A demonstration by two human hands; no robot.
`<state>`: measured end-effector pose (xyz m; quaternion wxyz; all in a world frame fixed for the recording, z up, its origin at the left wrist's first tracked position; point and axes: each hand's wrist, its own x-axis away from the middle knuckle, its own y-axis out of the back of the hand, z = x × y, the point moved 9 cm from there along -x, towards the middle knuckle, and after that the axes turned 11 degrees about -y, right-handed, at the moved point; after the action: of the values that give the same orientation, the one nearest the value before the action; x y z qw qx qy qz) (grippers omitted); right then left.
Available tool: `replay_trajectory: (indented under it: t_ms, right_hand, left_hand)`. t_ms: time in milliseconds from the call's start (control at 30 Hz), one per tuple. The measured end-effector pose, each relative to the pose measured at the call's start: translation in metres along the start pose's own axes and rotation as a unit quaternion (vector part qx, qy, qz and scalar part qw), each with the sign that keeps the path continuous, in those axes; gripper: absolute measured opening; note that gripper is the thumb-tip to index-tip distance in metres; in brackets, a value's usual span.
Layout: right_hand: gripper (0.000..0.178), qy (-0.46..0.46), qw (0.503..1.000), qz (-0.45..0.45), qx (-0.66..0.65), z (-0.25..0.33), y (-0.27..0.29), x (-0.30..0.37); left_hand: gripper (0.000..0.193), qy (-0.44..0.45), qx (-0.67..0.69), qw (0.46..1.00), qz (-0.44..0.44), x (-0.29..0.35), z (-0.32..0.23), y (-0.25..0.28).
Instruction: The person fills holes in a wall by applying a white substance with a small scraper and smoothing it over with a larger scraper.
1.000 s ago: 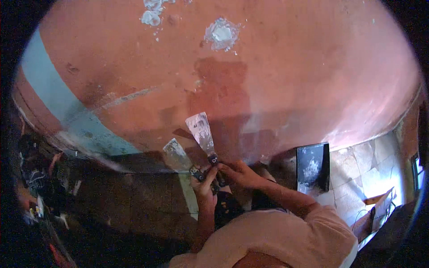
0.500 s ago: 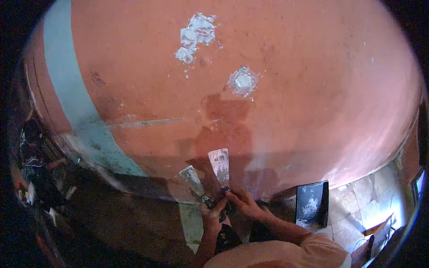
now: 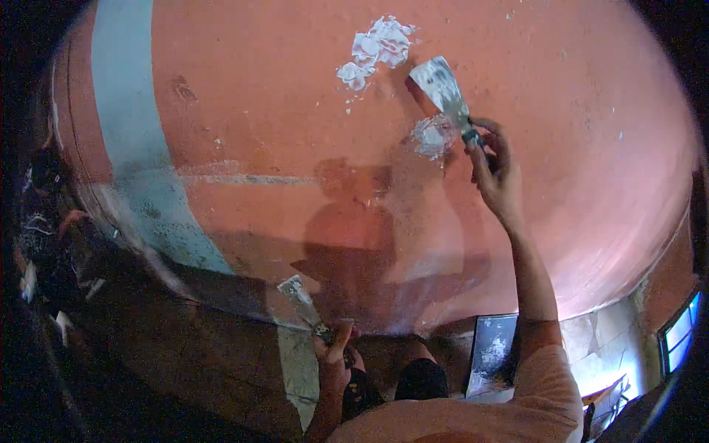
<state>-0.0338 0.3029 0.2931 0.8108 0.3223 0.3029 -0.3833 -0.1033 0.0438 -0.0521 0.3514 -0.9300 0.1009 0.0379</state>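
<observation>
Currently your right grip (image 3: pixel 498 166) is raised at the wall (image 3: pixel 281 96), fingers closed on the dark handle of the right putty knife (image 3: pixel 441 85). Its white-smeared blade points up and to the left, with the wide end just right of the upper white patch (image 3: pixel 380 44) and a strip of orange paint between them. Lower down, the blade's neck passes by the lower white patch (image 3: pixel 430 139), overlapping its upper right part in view. Contact between blade and wall: cannot tell.

Your left grip (image 3: pixel 335 359) is low, near your knees, curled around the handle of the left putty knife (image 3: pixel 298 294); that blade leans up-left in front of the wall's foot, well apart from the other.

Margins: orange surface extends right of your raised wrist toward the wall's far side, and leftward from the patches to the pale blue-green stripe (image 3: pixel 129 103). Down by your right upper arm, the black tray (image 3: pixel 491 351), streaked white, stands near the wall's bottom edge; your arm covers part of its right side. Lit tile floor (image 3: pixel 583 336) lies beyond it.
</observation>
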Motion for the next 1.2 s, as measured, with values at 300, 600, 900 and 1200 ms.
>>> replay_trajectory:
  t_ms: [300, 600, 900, 1200]
  right_hand:
    - [0.026, 0.07, 0.996, -0.053, 0.023, 0.016, 0.006, -0.031]
    - [0.027, 0.081, 0.995, -0.051, -0.007, 0.028, -0.006, -0.047]
    - [0.025, 0.085, 0.988, -0.106, 0.07, 0.022, 0.001, -0.03]
    - [0.028, 0.112, 0.989, -0.095, 0.03, 0.043, 0.0, -0.041]
  left_hand:
    - [0.02, 0.048, -0.002, 0.999, 0.009, 0.001, 0.013, 0.014]
    - [0.025, 0.015, -0.001, 1.0, 0.004, 0.002, 0.01, 0.012]
    - [0.031, 0.074, -0.003, 0.997, -0.034, 0.01, 0.01, 0.013]
    - [0.033, 0.047, -0.006, 0.998, 0.028, 0.008, 0.017, 0.006]
